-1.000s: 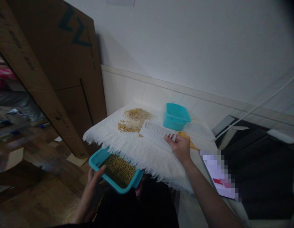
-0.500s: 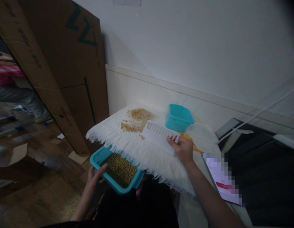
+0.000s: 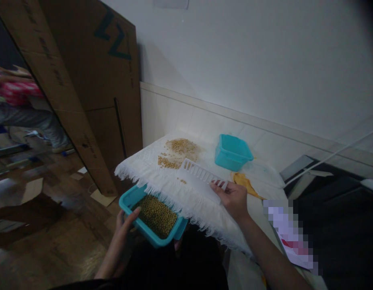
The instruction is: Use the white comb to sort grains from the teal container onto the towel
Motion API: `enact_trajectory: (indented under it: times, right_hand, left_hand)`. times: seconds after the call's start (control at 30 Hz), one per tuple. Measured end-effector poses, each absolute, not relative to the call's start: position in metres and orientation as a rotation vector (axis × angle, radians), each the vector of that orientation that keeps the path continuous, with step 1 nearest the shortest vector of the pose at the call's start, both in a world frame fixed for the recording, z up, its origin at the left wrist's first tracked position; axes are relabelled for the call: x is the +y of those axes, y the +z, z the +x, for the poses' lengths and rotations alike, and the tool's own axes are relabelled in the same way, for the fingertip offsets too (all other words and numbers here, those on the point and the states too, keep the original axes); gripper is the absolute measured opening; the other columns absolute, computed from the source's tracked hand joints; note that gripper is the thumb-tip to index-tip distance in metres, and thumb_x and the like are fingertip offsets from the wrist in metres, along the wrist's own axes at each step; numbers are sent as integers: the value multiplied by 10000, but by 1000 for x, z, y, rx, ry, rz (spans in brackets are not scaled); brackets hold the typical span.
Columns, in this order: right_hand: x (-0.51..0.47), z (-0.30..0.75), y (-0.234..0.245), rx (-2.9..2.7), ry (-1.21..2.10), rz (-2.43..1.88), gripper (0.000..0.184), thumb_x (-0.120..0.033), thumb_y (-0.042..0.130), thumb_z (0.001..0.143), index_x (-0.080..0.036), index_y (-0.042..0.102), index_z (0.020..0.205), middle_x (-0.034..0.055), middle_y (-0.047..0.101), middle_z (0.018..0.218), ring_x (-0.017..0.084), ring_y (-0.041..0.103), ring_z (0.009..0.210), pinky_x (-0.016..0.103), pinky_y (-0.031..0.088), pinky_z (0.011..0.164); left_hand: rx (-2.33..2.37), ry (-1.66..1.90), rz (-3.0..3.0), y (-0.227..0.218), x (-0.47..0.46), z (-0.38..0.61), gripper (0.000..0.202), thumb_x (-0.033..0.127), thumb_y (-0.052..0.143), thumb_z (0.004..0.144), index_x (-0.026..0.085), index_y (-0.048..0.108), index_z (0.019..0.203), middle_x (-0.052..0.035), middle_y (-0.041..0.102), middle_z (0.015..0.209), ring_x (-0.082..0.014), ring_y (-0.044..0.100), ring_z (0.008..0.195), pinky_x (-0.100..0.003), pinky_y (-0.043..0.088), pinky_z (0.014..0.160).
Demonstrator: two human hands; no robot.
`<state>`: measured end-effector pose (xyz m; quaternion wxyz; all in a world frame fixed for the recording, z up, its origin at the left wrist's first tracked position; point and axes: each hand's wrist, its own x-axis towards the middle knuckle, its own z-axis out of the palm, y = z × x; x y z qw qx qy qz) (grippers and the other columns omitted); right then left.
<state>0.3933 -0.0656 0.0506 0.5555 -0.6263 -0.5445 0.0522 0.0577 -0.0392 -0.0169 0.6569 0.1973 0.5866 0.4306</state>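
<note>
My left hand [image 3: 126,225] grips the near-left rim of a teal plastic tub [image 3: 158,242], thumb over the edge. Yellow-green beans [image 3: 157,213] fill much of it, and the tub sits below the table's front edge, partly under the cloth's fringe. In my right hand [image 3: 234,199] is a white slotted plastic plate [image 3: 201,181], held by its right end at a slant low over the white fringed cloth [image 3: 144,171]. Tan beans [image 3: 180,146] lie spread on the cloth beyond the plate, with a smaller patch [image 3: 168,162] at its left end and a few loose ones on its near side.
A second teal tub [image 3: 233,155] stands at the back by the wall. To its right lie a clear lid [image 3: 266,173] and a yellow cloth [image 3: 246,183]. A tall cardboard box [image 3: 104,92] flanks the table's left side; another person [image 3: 20,96] is beyond it.
The camera view has swung slightly left. My right hand has drawn the plate a little left and nearer the front edge, uncovering more of the yellow cloth. My left hand keeps its hold on the tub.
</note>
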Motion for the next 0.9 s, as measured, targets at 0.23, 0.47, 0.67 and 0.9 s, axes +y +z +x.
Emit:
enact_trajectory:
  times: [0.23,0.47,0.67,0.9]
  right_hand:
    - [-101,351,65,-1528,38,-1445,320,-481,756,964,-248,922,821,88,841,705,247,774,569,309,602,575]
    - [-79,356,76,-1417,153,-1435,291,-479,790,938,-236,908,829,58,841,741,251,781,640,305,584,593]
    - [-9,404,87,-1269,117,-1514,422,-597,839,800,-211,765,646,15,703,575,189,621,553,287,461,553]
    - [-3,445,71,-1130,197,-1505,508,-708,894,658,-214,775,676,34,781,668,238,698,645,320,524,604]
  left_hand:
    - [1339,978,464,-17,-41,61,829,495,906,855,361,491,1560,-116,740,1191,-299,814,892,-470,703,774]
    - [1349,940,462,-16,-41,59,928,536,937,804,369,469,1588,-124,739,1147,-346,813,904,-516,703,745]
    - [1357,972,468,-25,-38,59,894,527,918,820,364,483,1584,-113,719,1147,-335,806,878,-505,696,734]
    - [1295,996,515,-29,-37,52,951,512,983,748,343,520,1561,-112,766,1142,-328,825,868,-458,702,723]
